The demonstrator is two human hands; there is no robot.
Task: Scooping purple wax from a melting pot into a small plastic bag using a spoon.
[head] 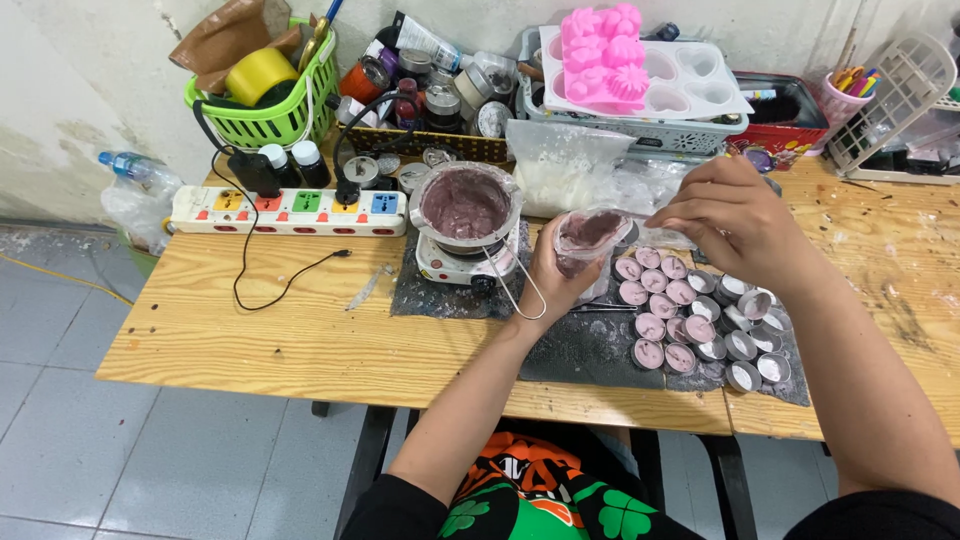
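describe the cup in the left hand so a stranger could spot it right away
On the wooden table, just right of the small hotplate's pot of mauve wax, the left hand holds a clear plastic cup. Unlike the small metal tealight tins beside it, it is see-through and taller.

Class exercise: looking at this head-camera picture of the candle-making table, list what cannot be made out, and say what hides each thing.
- Head view: the left hand wraps the plastic cup, hiding its lower part.
- The right hand covers whatever its fingertips pinch.
- The small tins at the far end sit under the right hand.
- The green basket is cut by the top edge.
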